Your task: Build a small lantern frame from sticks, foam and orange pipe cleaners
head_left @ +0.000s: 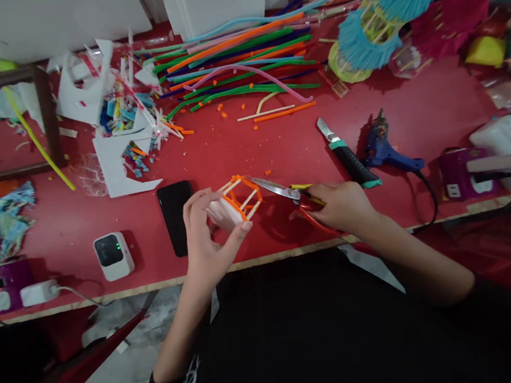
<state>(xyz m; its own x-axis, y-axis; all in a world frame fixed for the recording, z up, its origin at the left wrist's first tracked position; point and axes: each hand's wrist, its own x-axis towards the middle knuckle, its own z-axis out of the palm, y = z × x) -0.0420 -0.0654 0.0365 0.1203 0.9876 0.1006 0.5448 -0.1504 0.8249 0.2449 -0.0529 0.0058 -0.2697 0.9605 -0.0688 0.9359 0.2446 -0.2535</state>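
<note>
My left hand [205, 234] is closed around a small lantern frame [237, 201] made of orange strips and pale sticks, held just above the red table [278, 146]. In my right hand [343, 206] I grip red-handled scissors [290, 195]. Their blades point left and the tips sit at the frame's upper right corner. A black phone [176, 216] lies flat just left of my left hand.
A utility knife [348, 156], a blue glue gun [386, 149] and a purple power strip [459, 174] lie to the right. Coloured pipe cleaners [241, 64] and paper scraps [113, 121] cover the back. A white device [113, 255] sits front left. Finished tasselled lanterns [378, 17] stand back right.
</note>
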